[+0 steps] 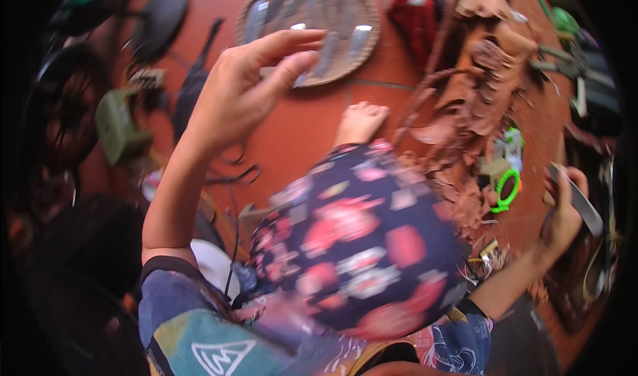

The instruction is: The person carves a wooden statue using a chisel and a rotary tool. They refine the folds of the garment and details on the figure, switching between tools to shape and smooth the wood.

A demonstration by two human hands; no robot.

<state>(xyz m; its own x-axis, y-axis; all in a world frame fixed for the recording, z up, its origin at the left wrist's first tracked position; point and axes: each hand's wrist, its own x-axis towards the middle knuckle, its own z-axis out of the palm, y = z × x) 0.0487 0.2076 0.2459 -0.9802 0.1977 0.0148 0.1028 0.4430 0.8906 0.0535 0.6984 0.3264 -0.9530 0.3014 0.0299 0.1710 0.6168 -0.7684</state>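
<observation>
My left hand is raised in front of the camera, fingers apart and slightly curled, holding nothing. It hovers over the near edge of a round woven tray that carries several metal blades. My right hand is out at the far right, closed around a long flat grey blade that points up and away. My raised knee in dark patterned cloth fills the middle, with a bare foot on the red tiled floor beyond it.
A heap of brown leather scraps lies at the right with a green ring-shaped tool. A red cloth lies beside the tray. A green box-like tool, black cords and a dark wheel sit at the left.
</observation>
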